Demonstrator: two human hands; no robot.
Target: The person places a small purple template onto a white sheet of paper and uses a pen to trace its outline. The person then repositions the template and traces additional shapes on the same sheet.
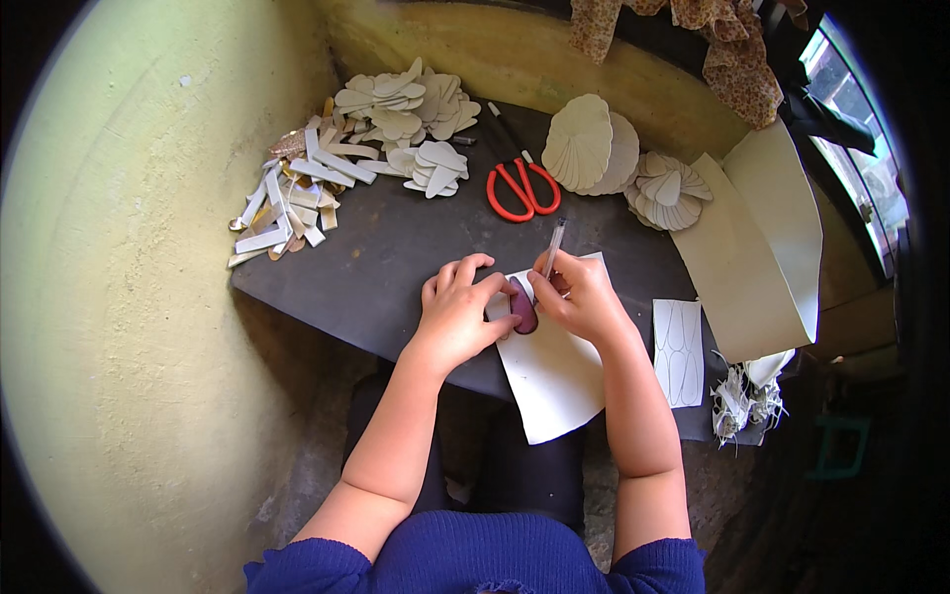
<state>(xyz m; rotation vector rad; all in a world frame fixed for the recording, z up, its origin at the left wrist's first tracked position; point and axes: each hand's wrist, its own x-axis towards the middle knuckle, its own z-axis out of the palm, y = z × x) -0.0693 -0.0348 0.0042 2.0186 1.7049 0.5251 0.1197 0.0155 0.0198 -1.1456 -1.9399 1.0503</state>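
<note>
A sheet of white paper (547,381) lies on the dark table, its lower end hanging past the front edge. On its upper part rests a dark purple oval piece (523,306), pinned between the thumb and fingers of my left hand (457,307). My right hand (584,302) grips a clear-barrelled pen (554,247), its upper end pointing up and away. The pen's tip is hidden by my fingers, close to the right side of the oval piece. To the right lies a smaller white sheet (678,353) with elongated oval outlines drawn on it.
Red-handled scissors (524,191) lie beyond my hands on the table (336,282). Cut petal-shaped pieces (406,104) and short strips (292,198) are heaped at the far left. Fanned oval stacks (579,144), a bent cardboard sheet (747,247) and paper scraps (744,401) stand rightward.
</note>
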